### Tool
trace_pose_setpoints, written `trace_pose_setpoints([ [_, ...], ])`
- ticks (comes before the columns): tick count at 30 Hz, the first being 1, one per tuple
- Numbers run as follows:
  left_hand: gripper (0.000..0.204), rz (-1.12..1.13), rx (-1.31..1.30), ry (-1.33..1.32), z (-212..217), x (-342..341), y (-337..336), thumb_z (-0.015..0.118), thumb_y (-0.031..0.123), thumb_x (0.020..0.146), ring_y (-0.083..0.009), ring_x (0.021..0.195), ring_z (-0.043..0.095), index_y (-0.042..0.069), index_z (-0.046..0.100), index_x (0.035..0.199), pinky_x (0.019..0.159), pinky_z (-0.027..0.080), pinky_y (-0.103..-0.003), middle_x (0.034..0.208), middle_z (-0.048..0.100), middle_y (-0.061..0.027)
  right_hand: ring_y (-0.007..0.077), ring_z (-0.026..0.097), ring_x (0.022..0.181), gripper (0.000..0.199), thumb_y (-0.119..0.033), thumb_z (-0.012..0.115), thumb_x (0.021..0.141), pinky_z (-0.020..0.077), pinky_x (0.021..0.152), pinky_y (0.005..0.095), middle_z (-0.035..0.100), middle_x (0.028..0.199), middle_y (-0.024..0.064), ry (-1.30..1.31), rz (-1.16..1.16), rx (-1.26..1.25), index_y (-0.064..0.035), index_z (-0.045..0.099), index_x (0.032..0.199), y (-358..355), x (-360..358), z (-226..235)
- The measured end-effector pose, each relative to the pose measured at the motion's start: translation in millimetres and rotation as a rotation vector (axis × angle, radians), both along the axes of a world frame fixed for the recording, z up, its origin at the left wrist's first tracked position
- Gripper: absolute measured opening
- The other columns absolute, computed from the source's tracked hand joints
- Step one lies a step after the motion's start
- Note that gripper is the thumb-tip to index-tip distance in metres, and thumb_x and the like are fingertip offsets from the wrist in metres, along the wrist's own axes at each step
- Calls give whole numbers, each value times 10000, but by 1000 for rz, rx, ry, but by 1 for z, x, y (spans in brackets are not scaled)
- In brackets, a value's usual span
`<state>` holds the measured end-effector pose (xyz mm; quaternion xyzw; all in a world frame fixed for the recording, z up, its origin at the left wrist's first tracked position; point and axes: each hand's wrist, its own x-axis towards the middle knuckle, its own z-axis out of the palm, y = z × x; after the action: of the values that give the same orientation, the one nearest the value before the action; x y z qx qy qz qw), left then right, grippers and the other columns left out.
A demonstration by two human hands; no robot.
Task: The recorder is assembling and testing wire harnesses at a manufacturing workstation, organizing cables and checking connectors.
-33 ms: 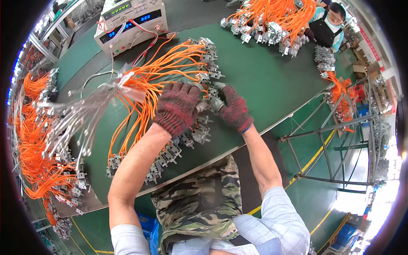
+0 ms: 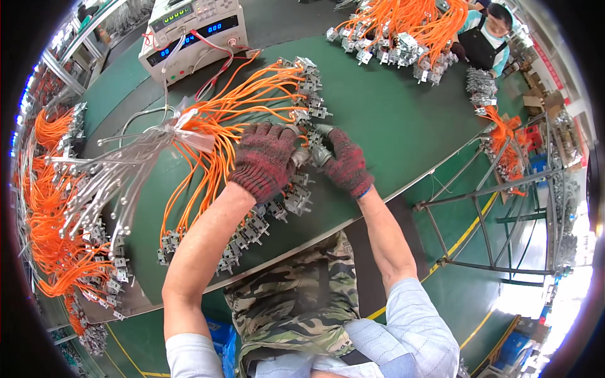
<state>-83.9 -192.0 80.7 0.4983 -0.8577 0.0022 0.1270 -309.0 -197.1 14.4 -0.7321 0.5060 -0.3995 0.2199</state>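
Observation:
My left hand [image 2: 265,157], in a dark red and grey knitted glove with grey-covered fingertips, reaches over a fan of orange wires [image 2: 252,85]. My right hand [image 2: 345,160], gloved the same way, faces it from the right. Thumbs and fingertips of both close in on one of the small metal connector-like parts at the wire ends; the gloves hide most of it. More such metal parts [image 2: 309,79] lie in a row beyond my hands, and others [image 2: 252,230] curve toward me. On the left, a clear plastic wrap [image 2: 195,138] gathers the wires, and thin whitish tipped strands [image 2: 120,183] spread from it.
A bench power supply [image 2: 195,44] with lit displays and leads stands at the back left of the green table [image 2: 391,120]. Orange wire bundles lie at the far edge [image 2: 403,25] and left [image 2: 57,220]. A person [image 2: 488,38] sits at the far right. A metal frame [image 2: 491,201] stands right.

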Motion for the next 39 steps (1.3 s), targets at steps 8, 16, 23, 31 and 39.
trace_pose_setpoints([
  [8, 294, -216, 353, -147, 2, 4, -2, 668, 348, 952, -327, 1132, 642, 114, 769, 1100, 1059, 458, -478, 1075, 761, -122, 388, 723, 1010, 374, -252, 783, 918, 584, 890, 474, 742, 1084, 180, 20, 134, 185, -59, 722, 1232, 35, -4, 24],
  [16, 333, -178, 272, -91, -7, 6, -6, 727, 283, 872, -319, 1144, 650, 128, 769, 1165, 1067, 463, -472, 1077, 760, -110, 403, 637, 1227, 690, -356, 835, 810, 526, 1033, 521, 648, 1381, 153, 627, 123, -596, -131, 617, 1424, -50, -6, 55],
  [23, 412, -136, 155, -11, -2, -3, 8, 785, 202, 751, -338, 1206, 597, 153, 762, 1160, 1086, 458, -502, 1183, 693, -90, 392, 708, 967, 528, -357, 797, 812, 568, 879, 515, 725, 1058, 155, 684, 229, -502, -102, 701, 1264, -78, 22, 23],
  [31, 261, -189, 149, 224, -12, 6, 8, 799, 193, 791, -360, 1133, 615, 128, 755, 1040, 1004, 513, -492, 1109, 688, -105, 389, 705, 1008, 403, -285, 797, 855, 591, 840, 475, 736, 1038, 147, 471, 461, -33, -79, 724, 1193, -54, 4, 37],
  [39, 321, -50, -81, 204, 10, 4, -51, 725, 133, 907, -382, 1188, 638, 104, 671, 1223, 977, 556, -513, 1224, 673, -147, 152, 674, 1106, 486, -165, 767, 979, 603, 886, 336, 727, 1180, 62, -556, 346, 401, -14, 627, 1419, -45, -7, 17],
])
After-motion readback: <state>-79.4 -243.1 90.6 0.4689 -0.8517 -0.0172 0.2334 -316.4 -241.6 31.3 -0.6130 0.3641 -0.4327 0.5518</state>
